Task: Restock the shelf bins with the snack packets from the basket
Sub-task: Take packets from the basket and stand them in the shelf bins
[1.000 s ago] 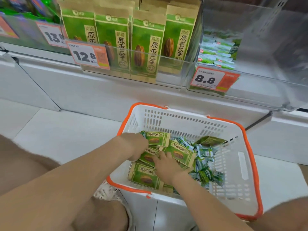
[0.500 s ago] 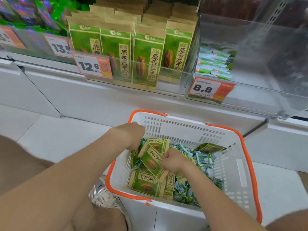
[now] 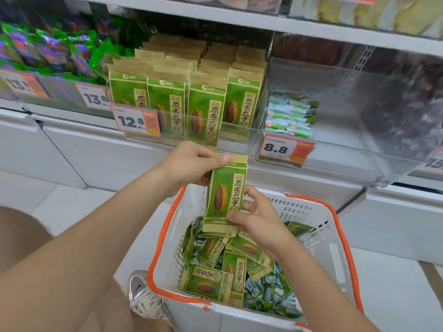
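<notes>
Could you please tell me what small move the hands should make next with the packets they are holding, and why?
Probably lift the seed packets up and over the clear front wall of the 12.8 bin. Both the left hand and right hand grip them upright above the basket, and that bin holds matching green packets.

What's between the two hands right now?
Head view: upright seed packets, left hand pinching the top, right hand holding the bottom, above the basket.

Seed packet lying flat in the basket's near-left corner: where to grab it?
Likely from above, pinching its kraft end seal: the flat packet lies face up, hemmed by the basket wall and neighbouring packets, so only its top is open.
</notes>
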Demonstrator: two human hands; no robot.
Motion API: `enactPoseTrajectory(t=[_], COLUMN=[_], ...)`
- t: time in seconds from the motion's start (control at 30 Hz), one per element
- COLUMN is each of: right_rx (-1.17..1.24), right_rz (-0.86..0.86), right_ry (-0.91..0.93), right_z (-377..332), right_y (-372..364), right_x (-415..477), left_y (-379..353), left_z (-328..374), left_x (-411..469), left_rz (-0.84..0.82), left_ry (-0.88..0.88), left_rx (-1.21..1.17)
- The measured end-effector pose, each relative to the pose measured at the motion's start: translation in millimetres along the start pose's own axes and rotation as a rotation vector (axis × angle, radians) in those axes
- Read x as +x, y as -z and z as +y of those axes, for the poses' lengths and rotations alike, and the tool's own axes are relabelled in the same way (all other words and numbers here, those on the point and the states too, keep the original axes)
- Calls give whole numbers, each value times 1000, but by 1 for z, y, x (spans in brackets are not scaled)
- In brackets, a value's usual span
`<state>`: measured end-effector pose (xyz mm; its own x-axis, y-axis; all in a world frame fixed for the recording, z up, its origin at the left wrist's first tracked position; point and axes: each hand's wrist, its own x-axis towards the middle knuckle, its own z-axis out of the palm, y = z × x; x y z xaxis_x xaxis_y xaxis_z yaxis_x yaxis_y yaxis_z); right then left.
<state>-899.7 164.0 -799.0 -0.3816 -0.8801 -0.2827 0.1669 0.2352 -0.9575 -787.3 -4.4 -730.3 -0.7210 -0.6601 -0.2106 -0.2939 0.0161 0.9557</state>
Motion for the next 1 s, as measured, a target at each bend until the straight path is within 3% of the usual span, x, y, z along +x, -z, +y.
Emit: enactPoseTrajectory(t=[0.1,0.3,0.5,0.63,0.77,0.87,1.0], right_rx=[-66,-58,-120,-227,-342,-638,-1129], right_rz=[13,147,216,453,588,562,495], right_ry=[74,302,427,738,1017,988,709], right_z=[-15,-43,-76,-115,-164,-182,-189], right_y=[-8,-18,-13,-6,6,17,26], right_x=[-3,-5,-2,0,8,32,68], left_y=[0,-3,-2,-1,6,6,0], left_z=[2,7,29,39,35,31,27], left_x=[-4,-4,-6,1,11,13,10], left_rz=[104,224,271,449,582,575,591], left_ry=[-132,-457,-525,-612,-515,-424,-395], left_rx=[14,315,168,171,397,667,852])
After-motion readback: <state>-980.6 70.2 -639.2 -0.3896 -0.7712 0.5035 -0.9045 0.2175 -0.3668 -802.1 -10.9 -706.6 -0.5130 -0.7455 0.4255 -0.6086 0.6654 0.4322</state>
